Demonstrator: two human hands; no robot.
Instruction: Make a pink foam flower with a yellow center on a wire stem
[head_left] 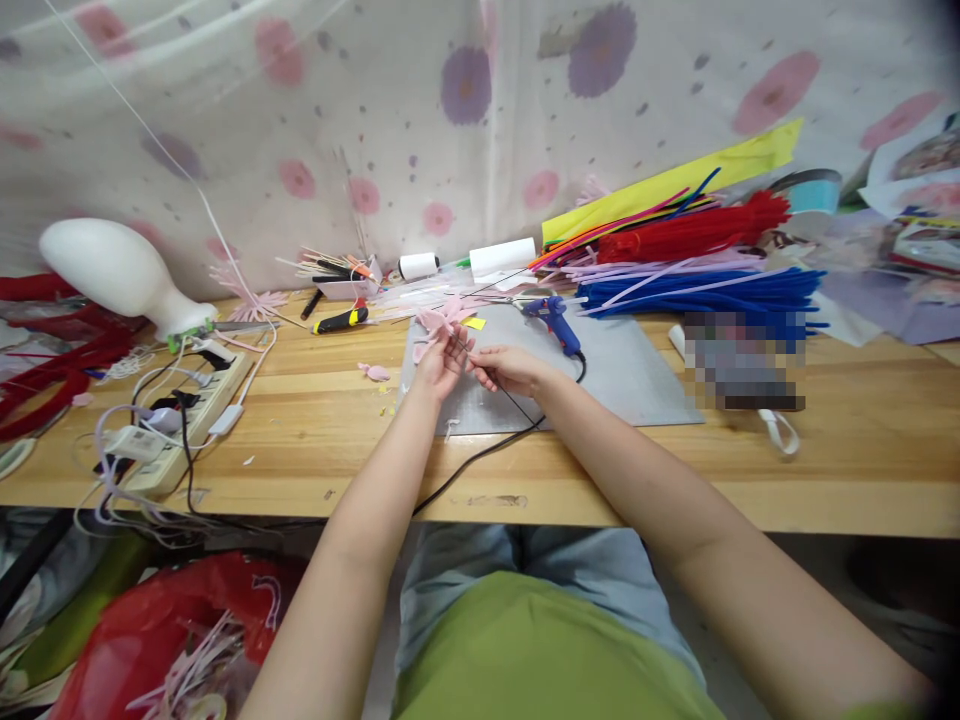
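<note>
Over a grey mat, my left hand has its palm turned up and its fingers curled at the base of a pale pink flower. A thin dark wire runs from beside the flower, slanting down to the right between my hands. Close on the right, my right hand pinches this wire, its fingers closed. How the wire meets the flower is hidden by my fingers. A small yellow piece lies just behind the hands.
A blue glue gun lies on the mat, its black cord crossing the front. Blue and red pipe cleaners are piled back right. At left are a power strip, a white foam head and a utility knife.
</note>
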